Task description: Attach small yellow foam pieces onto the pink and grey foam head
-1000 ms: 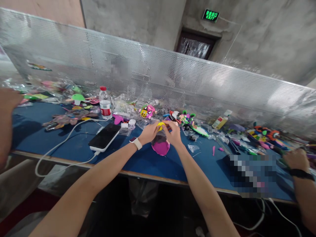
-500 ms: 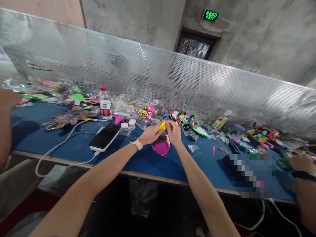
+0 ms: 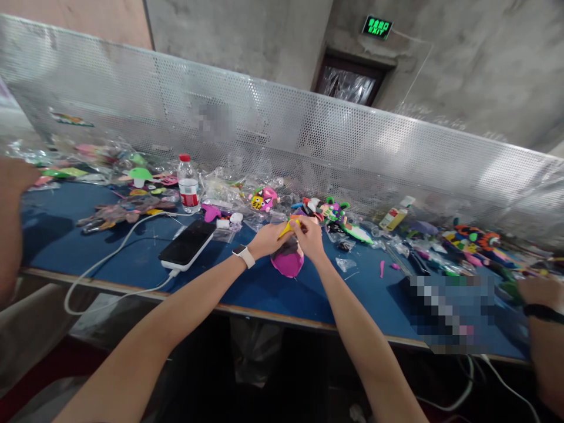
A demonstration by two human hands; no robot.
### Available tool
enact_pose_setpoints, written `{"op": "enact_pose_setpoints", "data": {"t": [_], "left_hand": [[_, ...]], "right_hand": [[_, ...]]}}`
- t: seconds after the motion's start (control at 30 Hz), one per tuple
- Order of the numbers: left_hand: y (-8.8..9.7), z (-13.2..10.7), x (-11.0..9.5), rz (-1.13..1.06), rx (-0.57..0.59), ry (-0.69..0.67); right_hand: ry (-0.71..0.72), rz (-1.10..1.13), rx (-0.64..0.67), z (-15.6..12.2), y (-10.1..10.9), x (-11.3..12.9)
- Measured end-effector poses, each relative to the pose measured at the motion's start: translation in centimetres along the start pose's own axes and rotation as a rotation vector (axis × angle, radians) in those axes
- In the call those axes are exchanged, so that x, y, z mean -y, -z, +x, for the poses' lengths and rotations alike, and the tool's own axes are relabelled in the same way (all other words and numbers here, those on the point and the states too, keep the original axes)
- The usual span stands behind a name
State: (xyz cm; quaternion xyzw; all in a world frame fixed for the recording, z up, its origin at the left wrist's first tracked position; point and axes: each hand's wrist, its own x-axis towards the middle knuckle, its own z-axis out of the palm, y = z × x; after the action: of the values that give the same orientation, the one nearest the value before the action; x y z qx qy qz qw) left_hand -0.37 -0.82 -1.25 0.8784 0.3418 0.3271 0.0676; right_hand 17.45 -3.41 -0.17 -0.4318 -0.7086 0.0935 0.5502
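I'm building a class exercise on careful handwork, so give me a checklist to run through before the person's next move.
1. Yellow piece gripped: ok, fingers of both left hand and right hand are on it.
2. Yellow piece's full shape: cannot tell, fingers cover part.
3. Magenta piece close by: ok, just nearer the person than the hands.
4. Bottle upright and capped: ok.
5. Table free of scraps: not ok, clear plastic lies right of the hands.

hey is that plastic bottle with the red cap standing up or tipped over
Upright: the plastic bottle stands on the blue tabletop, its red cap uppermost.
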Motion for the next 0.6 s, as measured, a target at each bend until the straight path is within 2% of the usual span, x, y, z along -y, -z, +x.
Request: {"op": "enact_pose_setpoints", "data": {"t": [0.2, 0.4, 0.6], "left_hand": [[0.7, 0.0, -0.4, -0.045, -0.039, 0.035], [1.1, 0.2, -0.1, -0.121, -0.128, 0.070], [1.3, 0.0, -0.1, -0.240, -0.199, 0.056]], "right_hand": [[-0.109, 0.109, -0.045, 0.2, 0.2, -0.4], [-0.223, 0.271, -0.085, 0.3, -0.2, -1.0], [-0.243, 0.386, 0.013, 0.3, -0.1, -0.4]]}}
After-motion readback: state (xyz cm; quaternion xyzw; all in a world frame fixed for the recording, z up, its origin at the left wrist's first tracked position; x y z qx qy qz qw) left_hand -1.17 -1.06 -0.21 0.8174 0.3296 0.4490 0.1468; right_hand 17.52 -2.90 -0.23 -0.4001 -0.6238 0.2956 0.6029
